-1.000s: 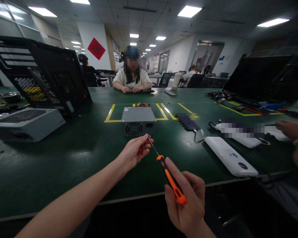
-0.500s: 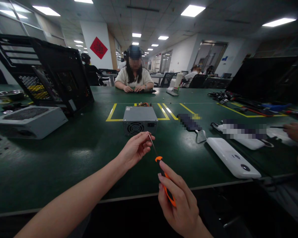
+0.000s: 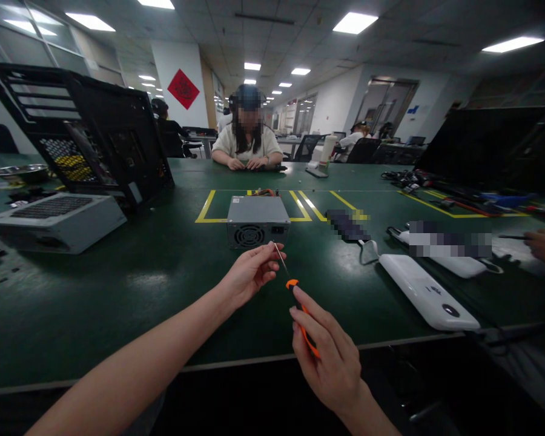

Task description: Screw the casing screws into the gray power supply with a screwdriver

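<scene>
Since one second ago, the right hand (image 3: 329, 351) has turned on the screwdriver (image 3: 292, 284), and now its fingers cover most of the orange and black handle, which was lying more in sight. The left hand (image 3: 249, 275) stays at almost the same place. The fingers of the right hand are clamped on the handle. The thumb and forefinger of the left hand are pinched about the tip of the metal shaft; if some small part is also between them, I cannot tell. The screwdriver is held in the air over the near part of the green worktop (image 3: 163, 254), its shaft pointing forward and a little to the left.

Just beyond the left hand stands a grey metal box (image 3: 258, 212) with a round fan grille, partly inside the yellow tape lines (image 3: 204, 209). At the left are a second grey box (image 3: 59, 221) and a black computer case (image 3: 104, 139). At the right lies a white device (image 3: 427, 290). Across the worktop sits a person (image 3: 245, 142).
</scene>
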`<state>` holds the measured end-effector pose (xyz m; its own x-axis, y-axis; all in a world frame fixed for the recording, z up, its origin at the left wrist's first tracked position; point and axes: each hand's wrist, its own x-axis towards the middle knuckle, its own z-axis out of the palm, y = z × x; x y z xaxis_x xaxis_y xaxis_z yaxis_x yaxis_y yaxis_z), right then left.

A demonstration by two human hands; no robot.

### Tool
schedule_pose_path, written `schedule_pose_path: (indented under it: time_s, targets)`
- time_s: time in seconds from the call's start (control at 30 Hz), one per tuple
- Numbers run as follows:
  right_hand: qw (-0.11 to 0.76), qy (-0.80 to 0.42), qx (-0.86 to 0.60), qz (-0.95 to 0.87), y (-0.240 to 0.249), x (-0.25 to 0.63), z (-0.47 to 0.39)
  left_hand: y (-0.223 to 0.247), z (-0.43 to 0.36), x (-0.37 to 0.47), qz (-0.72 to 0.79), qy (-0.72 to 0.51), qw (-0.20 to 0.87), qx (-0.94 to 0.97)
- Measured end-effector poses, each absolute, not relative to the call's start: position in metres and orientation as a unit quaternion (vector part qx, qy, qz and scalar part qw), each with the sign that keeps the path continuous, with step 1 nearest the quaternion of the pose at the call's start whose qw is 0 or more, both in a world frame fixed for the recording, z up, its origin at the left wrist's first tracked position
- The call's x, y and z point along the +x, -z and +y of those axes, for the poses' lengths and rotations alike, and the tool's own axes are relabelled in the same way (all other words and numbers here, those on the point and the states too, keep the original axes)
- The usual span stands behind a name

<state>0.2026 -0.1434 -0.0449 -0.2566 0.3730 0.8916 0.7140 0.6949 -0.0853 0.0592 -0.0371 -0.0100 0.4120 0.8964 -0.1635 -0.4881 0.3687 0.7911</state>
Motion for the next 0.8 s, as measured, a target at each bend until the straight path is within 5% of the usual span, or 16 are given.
schedule_pose_path:
  time_s: [0.8]
  targets:
    - [0.441, 0.135, -0.442, -0.769, 0.038, 0.221, -0.094, 0.022, -0.033, 0.059, 0.366, -0.392, 0.726, 0.431]
